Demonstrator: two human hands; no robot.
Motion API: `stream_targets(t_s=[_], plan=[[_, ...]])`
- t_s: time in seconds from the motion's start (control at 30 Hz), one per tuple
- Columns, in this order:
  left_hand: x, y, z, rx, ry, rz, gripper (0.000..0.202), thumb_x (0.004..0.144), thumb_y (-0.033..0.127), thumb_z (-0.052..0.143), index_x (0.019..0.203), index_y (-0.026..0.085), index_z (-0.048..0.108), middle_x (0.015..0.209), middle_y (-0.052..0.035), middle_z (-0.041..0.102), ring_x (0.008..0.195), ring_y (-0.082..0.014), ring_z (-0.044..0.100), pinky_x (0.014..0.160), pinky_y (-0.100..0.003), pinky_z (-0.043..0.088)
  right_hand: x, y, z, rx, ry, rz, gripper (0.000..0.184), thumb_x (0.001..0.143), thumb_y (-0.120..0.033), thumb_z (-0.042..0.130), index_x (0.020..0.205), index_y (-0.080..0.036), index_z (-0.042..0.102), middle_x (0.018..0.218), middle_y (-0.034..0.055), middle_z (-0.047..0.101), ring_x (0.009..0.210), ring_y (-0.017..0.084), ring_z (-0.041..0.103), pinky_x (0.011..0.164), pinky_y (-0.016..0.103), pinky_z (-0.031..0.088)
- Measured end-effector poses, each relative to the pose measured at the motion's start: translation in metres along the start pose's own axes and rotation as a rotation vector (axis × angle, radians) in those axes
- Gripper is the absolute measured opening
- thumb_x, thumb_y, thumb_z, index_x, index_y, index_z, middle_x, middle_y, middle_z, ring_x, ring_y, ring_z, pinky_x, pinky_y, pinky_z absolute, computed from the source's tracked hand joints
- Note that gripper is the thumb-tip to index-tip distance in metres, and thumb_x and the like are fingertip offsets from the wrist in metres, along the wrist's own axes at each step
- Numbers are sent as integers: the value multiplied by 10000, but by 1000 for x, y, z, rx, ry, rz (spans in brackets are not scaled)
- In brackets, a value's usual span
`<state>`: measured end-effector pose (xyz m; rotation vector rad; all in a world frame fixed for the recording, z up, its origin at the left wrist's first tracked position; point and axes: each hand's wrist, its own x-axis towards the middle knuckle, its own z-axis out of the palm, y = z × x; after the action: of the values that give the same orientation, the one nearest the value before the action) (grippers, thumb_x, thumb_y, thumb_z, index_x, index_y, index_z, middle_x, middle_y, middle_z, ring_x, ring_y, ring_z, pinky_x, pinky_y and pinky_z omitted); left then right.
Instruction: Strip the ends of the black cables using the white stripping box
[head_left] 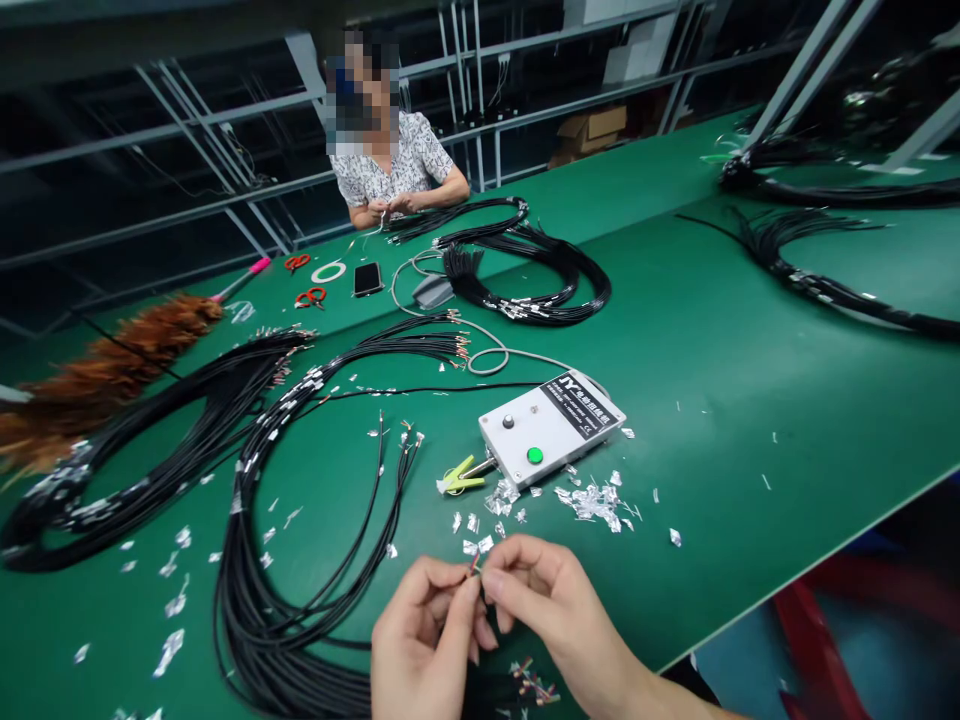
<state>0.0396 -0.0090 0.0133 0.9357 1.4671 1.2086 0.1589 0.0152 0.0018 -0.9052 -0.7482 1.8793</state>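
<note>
My left hand (pixel 427 640) is closed in a pinch on the thin coloured wires (pixel 475 564) at a cable's end. Close against it, my right hand (pixel 555 600) pinches at the same wire tips; the fingers hide most of them. To the left lies a big coil of black cables (pixel 251 540), its stripped ends pointing up the table. Beyond my hands sits a white control box (pixel 517 430) with a green button, a yellow-green clip (pixel 463 477) at its near left corner. Below my right hand lie short coloured wire scraps (pixel 534 682).
Silvery foil scraps (pixel 596 503) litter the green table (pixel 720 400). More cable bundles lie at the left (pixel 150 450), far middle (pixel 555 300) and right (pixel 832 285). Across the table a person (pixel 397 165) handles a wire near scissors (pixel 310 298), a phone (pixel 367 279) and a tape roll (pixel 328 272).
</note>
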Motion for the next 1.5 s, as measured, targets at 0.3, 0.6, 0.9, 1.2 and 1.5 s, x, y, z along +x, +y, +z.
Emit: stream_targets(t_s=[0.3, 0.6, 0.9, 1.2, 1.5], plan=[[2, -1, 1, -64, -19, -57, 301, 728, 418, 764, 700, 152, 626, 530, 30, 591, 454, -87, 528, 454, -174, 398, 4, -8, -6, -174, 17, -26, 408, 722, -534, 736, 827, -156, 626, 589, -43, 541, 530, 84, 482, 558, 221, 397], [6, 5, -12, 95, -181, 46, 275, 822, 423, 662, 728, 165, 653, 603, 4, 599, 516, -115, 543, 512, -206, 457, 11, -11, -4, -167, 9, -36, 367, 690, -496, 764, 750, -150, 657, 705, -17, 595, 484, 53, 471, 503, 214, 371], [1, -2, -6, 286, 113, 376, 61, 788, 229, 678, 769, 206, 730, 701, -20, 708, 596, -164, 624, 626, -265, 513, 4, -6, 2, 129, 8, 147, 319, 652, -415, 804, 662, -163, 609, 430, -82, 470, 502, 89, 475, 608, 236, 356], [10, 13, 1, -62, -88, 32, 314, 704, 403, 787, 911, 181, 709, 831, -39, 658, 711, -145, 622, 648, -212, 521, 7, -8, -4, -36, 1, 74, 316, 685, -438, 768, 705, -158, 625, 521, -56, 539, 482, 74, 441, 553, 228, 340], [18, 1, -4, -151, -95, 1, 244, 782, 374, 733, 750, 147, 649, 667, 4, 605, 488, -96, 549, 457, -200, 450, 10, -13, -6, -244, -38, -63, 369, 777, -511, 680, 705, -169, 561, 580, -24, 569, 553, 105, 518, 571, 248, 399]])
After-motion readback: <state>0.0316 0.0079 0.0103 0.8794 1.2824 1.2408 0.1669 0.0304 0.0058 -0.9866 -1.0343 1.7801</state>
